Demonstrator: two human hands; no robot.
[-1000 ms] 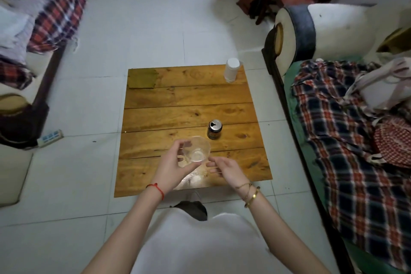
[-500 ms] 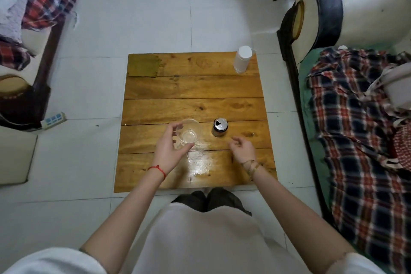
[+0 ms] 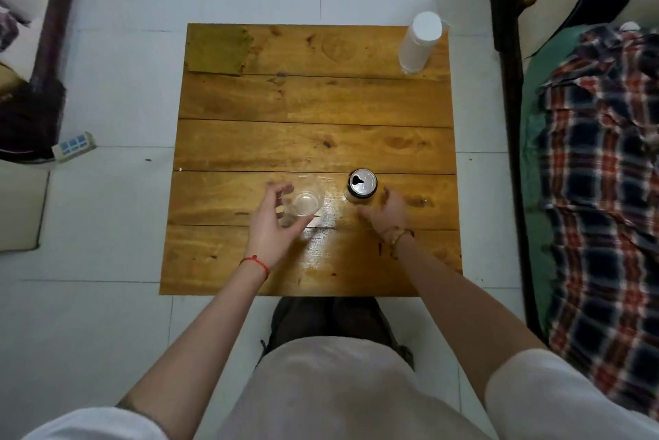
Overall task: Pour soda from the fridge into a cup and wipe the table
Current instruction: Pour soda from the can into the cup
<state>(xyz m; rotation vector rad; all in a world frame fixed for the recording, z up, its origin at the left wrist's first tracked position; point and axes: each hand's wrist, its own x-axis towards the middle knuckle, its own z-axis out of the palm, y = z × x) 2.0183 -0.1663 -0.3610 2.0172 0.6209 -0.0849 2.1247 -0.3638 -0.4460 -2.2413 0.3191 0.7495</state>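
Left hand (image 3: 272, 222) grasps a clear cup (image 3: 304, 199) on the wooden worktop (image 3: 313, 139); right hand (image 3: 387, 212), released, nears the opened can (image 3: 361, 185) beside it. Grasp the can's middle firmly before lifting.

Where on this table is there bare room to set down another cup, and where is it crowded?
Free: the middle planks of the table, between the green cloth, the white bottle and the can. Crowded: the near planks, where the left hand grips the cup and the right hand nears the can.

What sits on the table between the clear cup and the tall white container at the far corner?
Only the opened soda can near the clear plastic cup; onward to the white cylindrical container, bare wooden planks, in the head view.
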